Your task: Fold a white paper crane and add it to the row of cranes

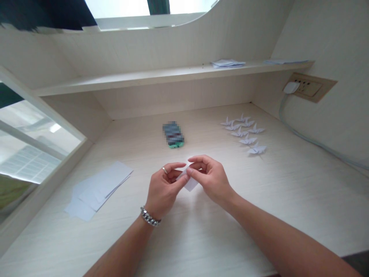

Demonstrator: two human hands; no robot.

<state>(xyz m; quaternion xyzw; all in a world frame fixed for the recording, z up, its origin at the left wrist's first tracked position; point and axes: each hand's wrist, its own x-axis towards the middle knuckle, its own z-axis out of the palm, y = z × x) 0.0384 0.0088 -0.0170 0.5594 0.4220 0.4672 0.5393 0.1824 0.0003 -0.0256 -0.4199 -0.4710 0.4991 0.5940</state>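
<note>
Between my two hands is a small piece of folded white paper point(190, 184), held just above the desk at the middle of the view. My left hand point(165, 185), with a ring and a chain bracelet, pinches its left side between thumb and fingers. On its upper right, my right hand point(211, 177) grips the paper with thumb and curled fingers. Part of the paper is hidden behind the fingers, so its exact folded shape cannot be made out. Several folded paper cranes point(248, 140) stand in a group on the desk to the right, beyond my right hand.
Loose white paper sheets point(99, 188) lie overlapping at left. A pixelated phone-like object with a green edge point(175, 145) lies ahead of my hands. More paper point(227, 64) rests on the shelf point(144, 79). At right, a cable point(311, 141) runs from a wall socket point(313, 87).
</note>
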